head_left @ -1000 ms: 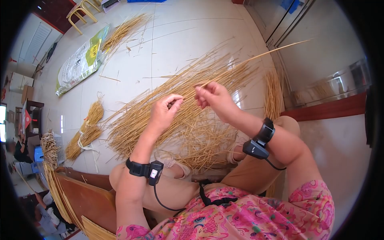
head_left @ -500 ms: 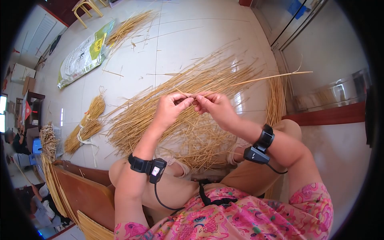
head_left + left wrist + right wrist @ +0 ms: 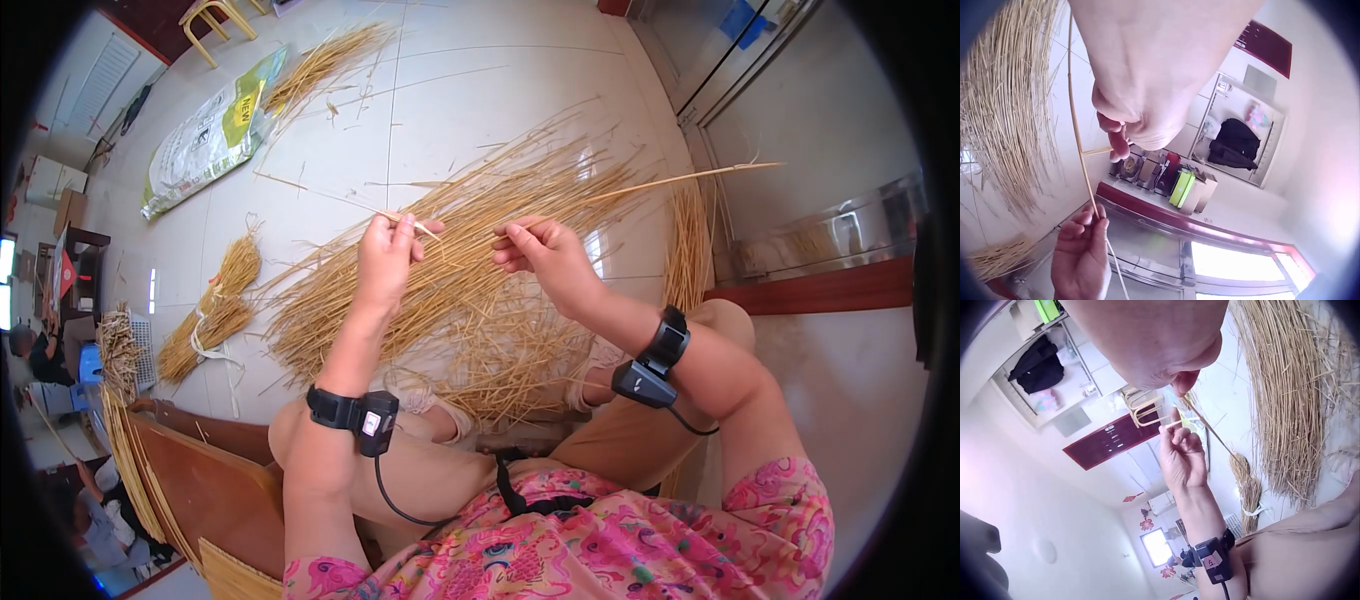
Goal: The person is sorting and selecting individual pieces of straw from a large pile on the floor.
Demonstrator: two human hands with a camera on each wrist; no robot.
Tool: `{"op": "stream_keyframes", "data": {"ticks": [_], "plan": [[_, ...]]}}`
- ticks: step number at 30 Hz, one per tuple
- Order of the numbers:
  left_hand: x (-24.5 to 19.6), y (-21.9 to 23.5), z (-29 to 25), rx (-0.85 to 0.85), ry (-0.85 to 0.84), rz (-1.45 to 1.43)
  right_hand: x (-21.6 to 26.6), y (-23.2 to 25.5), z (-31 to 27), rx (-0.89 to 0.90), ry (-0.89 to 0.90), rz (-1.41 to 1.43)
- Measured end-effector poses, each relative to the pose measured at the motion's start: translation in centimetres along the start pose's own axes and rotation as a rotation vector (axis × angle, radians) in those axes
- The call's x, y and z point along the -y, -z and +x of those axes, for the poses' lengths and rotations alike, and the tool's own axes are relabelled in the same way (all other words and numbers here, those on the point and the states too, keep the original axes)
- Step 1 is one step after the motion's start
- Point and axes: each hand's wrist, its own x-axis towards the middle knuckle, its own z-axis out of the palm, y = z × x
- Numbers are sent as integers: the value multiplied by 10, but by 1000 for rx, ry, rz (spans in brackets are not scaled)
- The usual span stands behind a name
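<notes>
My right hand (image 3: 545,257) pinches a long straw stalk (image 3: 690,178) between thumb and fingertips, and the stalk reaches out to the right over the floor. Left of it, my left hand (image 3: 388,262) pinches a thin pale strip (image 3: 428,232) that looks like peeled straw sheath. A gap separates the two hands. Below both lies a broad pile of loose straw (image 3: 370,300). In the left wrist view the stalk (image 3: 1074,109) passes through the fingers of the right hand (image 3: 1082,253). The pale strip (image 3: 1179,423) crosses the left hand's fingertips in the right wrist view.
A tied straw bundle (image 3: 228,285) lies at left; behind it is a printed sack (image 3: 205,150) with straw at its mouth. More straw (image 3: 688,245) lies by the glass door (image 3: 820,130). A brown wooden piece (image 3: 215,480) stands beside my left leg.
The hands met at the fingertips half a second ago. Now the left hand has drawn away leftward with the pale strip, while the right hand keeps the stalk and has barely moved.
</notes>
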Motion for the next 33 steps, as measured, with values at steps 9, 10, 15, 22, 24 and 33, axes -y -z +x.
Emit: {"op": "stream_keyframes", "data": {"ticks": [9, 10, 15, 22, 24, 33], "plan": [[-1, 38, 10, -297, 88, -2, 11, 13, 10, -98, 25, 140], [-5, 50, 12, -328, 93, -9, 12, 16, 10, -105, 36, 144], [-37, 66, -2, 225, 179, 69, 13, 23, 16, -162, 98, 145], [-23, -12, -38, 457, -459, 852, 0, 12, 15, -85, 40, 145], [-15, -22, -33, 91, -785, 910, -3, 6, 8, -6, 7, 116], [20, 18, -12, 305, -439, 1048, 19, 18, 15, -110, 16, 119]]}}
